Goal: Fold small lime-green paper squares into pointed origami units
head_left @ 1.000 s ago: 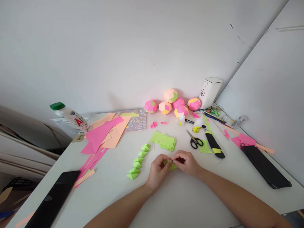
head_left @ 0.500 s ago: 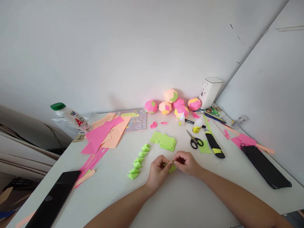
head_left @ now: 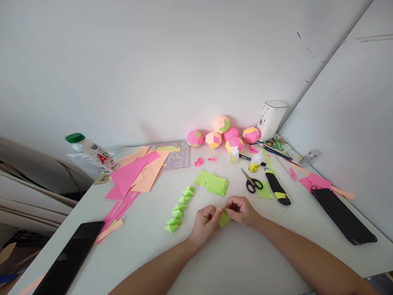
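Between my two hands is a small green paper piece (head_left: 224,220), its upper edge pinched by fingers from both sides. My left hand (head_left: 206,223) is closed on its left part, thumb on top. My right hand (head_left: 241,211) grips the right part between thumb and fingertips; the fingers hide some of the paper. Just beyond the hands lies a stack of green paper squares (head_left: 216,184), with another green square (head_left: 201,178) beside it. To the left, several folded green paper units (head_left: 178,213) stand in a slanting row.
Scissors (head_left: 254,185), a box cutter (head_left: 278,188) and glue bottles (head_left: 254,163) lie or stand to the right. Faceted paper balls (head_left: 213,139) sit against the wall. Pink and orange sheets (head_left: 132,172) and a white bottle (head_left: 95,153) are left. A black phone (head_left: 344,215) lies far right.
The green paper has turned slightly between my fingers, and more of its face shows below them. My left thumb now points further up. The rest looks the same.
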A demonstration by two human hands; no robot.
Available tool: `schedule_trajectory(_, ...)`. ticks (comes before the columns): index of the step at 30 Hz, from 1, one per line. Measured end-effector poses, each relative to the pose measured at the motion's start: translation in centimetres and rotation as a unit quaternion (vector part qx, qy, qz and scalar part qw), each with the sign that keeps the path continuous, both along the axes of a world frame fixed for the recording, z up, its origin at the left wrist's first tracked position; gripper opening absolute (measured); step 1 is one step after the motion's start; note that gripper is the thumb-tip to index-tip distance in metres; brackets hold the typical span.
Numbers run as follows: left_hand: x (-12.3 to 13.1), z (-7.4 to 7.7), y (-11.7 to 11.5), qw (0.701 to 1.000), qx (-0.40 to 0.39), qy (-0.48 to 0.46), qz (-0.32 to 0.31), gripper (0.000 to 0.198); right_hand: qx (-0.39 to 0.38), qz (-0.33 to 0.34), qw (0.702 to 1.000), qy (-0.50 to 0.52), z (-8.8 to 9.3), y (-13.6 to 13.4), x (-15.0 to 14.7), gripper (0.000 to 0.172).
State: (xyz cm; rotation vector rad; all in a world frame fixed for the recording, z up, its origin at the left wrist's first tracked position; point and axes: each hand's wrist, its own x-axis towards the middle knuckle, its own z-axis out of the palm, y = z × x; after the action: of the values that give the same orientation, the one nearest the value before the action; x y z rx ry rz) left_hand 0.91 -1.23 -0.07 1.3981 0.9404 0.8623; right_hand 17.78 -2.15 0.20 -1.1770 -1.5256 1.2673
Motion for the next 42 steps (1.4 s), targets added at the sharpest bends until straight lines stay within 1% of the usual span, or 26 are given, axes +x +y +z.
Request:
schedule_trajectory(4, -0.18, 0.07, 0.05, 0.999, -0.03, -0.03, 0.032, 0.038, -0.023, 0.002, 1.0, 0.006, 0.13, 0.09, 0.07, 0.017)
schedule_trajectory(5, -0.2, 0.08, 0.06, 0.999, -0.031, -0.032, 0.03, 0.034, -0.024, 0.003, 1.0, 0.007, 0.13, 0.11, 0.07, 0.017)
schedule_trajectory(7, -0.17, 0.06, 0.1, 0.999, -0.025, -0.022, 0.004, 0.03, -0.019, 0.004, 1.0, 0.013, 0.1, 0.14, 0.08, 0.017)
schedule_trajectory(9, -0.08, 0.0, 0.15, 0.999, -0.023, -0.012, -0.021, 0.03, -0.018, 0.002, 1.0, 0.024, 0.03, 0.15, 0.12, 0.017)
schedule_trajectory(10, -0.03, -0.02, 0.18, 0.999, -0.028, -0.016, -0.021, 0.03, -0.022, 0.001, 0.999, 0.032, -0.01, 0.15, 0.15, 0.017)
schedule_trajectory(12, 0.09, -0.03, 0.25, 0.997, -0.055, -0.046, -0.002, 0.031, -0.035, 0.0, 0.998, 0.05, -0.07, 0.14, 0.18, 0.018)
schedule_trajectory(14, 0.18, 0.09, 0.32, 0.992, -0.092, -0.082, 0.014, 0.033, -0.04, 0.001, 0.997, 0.062, -0.08, 0.12, 0.18, 0.023)
schedule_trajectory(16, 0.22, 0.31, 0.36, 0.988, -0.118, -0.098, 0.012, 0.035, -0.037, 0.004, 0.997, 0.069, -0.01, 0.13, 0.14, 0.027)
schedule_trajectory(18, 0.19, 0.52, 0.36, 0.988, -0.125, -0.092, 0.002, 0.035, -0.034, 0.005, 0.997, 0.071, 0.1, 0.18, 0.13, 0.026)
schedule_trajectory(20, 0.14, 0.61, 0.32, 0.989, -0.121, -0.083, -0.003, 0.034, -0.032, 0.005, 0.997, 0.065, 0.19, 0.25, 0.16, 0.024)
schedule_trajectory(22, 0.09, 0.51, 0.28, 0.99, -0.115, -0.085, 0.004, 0.032, -0.033, 0.006, 0.998, 0.057, 0.18, 0.31, 0.23, 0.024)
schedule_trajectory(26, 0.15, 0.13, 0.24, 0.986, -0.109, -0.122, 0.02, 0.029, -0.038, 0.015, 0.998, 0.042, -0.04, 0.29, 0.32, 0.022)
schedule_trajectory(31, 0.12, 0.02, 0.2, 0.98, -0.109, -0.168, -0.002, 0.025, -0.036, 0.01, 0.998, 0.053, -0.07, 0.18, 0.29, 0.021)
schedule_trajectory(36, 0.05, 0.08, 0.23, 0.987, -0.09, -0.132, -0.028, 0.024, -0.052, -0.005, 0.997, 0.063, -0.18, 0.32, 0.34, 0.028)
schedule_trajectory(39, 0.06, 0.0, 0.31, 0.991, -0.068, -0.11, -0.032, 0.027, -0.06, -0.016, 0.995, 0.078, -0.4, 0.45, 0.36, 0.033)
schedule_trajectory(42, 0.0, -0.11, 0.32, 0.993, -0.064, -0.092, -0.037, 0.031, -0.072, -0.023, 0.993, 0.087, -0.51, 0.52, 0.37, 0.037)
